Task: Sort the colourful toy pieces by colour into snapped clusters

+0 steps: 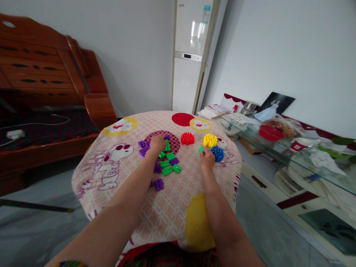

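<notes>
Protruding from right grip (207,159): small green piece (200,149).

- Purple blocks (159,184): several, small and ridged; loose, lying at various angles, one pair side by side nearest the person; others partly hidden by the left arm.
- Green blocks (167,171): several, small, lying loose and intermixed with the purple.
- Red blocks (187,138): one tight cluster, knobbly top, right of the loose pieces and apart from them.
- Yellow blocks (210,140): one tight rounded cluster, knobbly top, right of the red.
- Blue blocks (217,154): similar cluster, just beside the yellow, nearer the person.
- Green piece (200,149): single, at the right hand's (207,158) fingertips.
</notes>
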A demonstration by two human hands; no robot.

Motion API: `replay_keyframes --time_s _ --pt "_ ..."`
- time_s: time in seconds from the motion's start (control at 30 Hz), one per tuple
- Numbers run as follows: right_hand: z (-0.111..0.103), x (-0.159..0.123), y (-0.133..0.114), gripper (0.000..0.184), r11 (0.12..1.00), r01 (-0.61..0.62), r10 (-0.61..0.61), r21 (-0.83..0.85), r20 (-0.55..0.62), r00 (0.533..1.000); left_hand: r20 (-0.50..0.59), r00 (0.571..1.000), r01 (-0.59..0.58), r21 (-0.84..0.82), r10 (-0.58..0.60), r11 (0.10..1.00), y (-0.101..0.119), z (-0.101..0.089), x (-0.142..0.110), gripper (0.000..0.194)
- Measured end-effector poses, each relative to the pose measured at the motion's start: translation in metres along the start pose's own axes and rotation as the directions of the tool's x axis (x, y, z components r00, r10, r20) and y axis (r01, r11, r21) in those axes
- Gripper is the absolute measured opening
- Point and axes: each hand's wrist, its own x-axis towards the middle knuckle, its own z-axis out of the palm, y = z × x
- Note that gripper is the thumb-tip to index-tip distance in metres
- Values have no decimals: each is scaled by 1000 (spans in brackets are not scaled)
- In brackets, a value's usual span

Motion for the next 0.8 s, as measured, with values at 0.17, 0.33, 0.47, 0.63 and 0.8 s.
replay_keyframes --time_s 0.17,0.33,0.47,0.63,0.8 --pt "1 1 1 18 999 40 -40 -17 -6 999 -37 999 6 -3 -7 1000 -6 9 -3 32" --pt "-3 1 -11 18 998 42 -36 -50 123 992 -93 994 39 -106 -49 994 -4 9 -6 31" --pt "-2 0 -18 16 997 -5 20 -79 194 981 -96 995 -47 -251 24 967 -1 1 -3 31" --pt "1 0 -13 18 999 39 -33 -34 165 986 -97 981 -196 -482 171 854 18 -16 -2 30" --pt "6 -2 -5 29 994 104 -105 38 41 994 -79 970 -238 -504 230 830 60 -17 -12 28"
